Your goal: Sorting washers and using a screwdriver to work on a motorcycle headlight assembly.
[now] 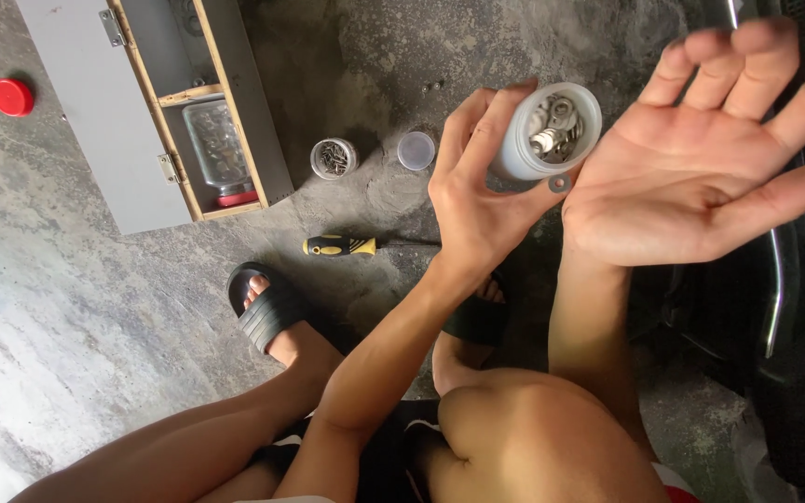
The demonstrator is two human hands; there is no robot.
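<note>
My left hand (477,177) grips a small white plastic jar (542,135), tilted toward my right palm, with metal washers showing in its mouth. One flat washer (560,183) sits at the jar's lip against the heel of my right hand. My right hand (701,158) is held flat, palm up and fingers spread, right beside the jar and holding nothing.
On the concrete floor lie a yellow-and-black screwdriver (339,246), a small open jar of screws (334,157), a clear lid (416,150) and a red cap (12,97). An open grey wooden toolbox (104,121) holds a glass jar (219,149). A dark vehicle part (794,307) stands at right.
</note>
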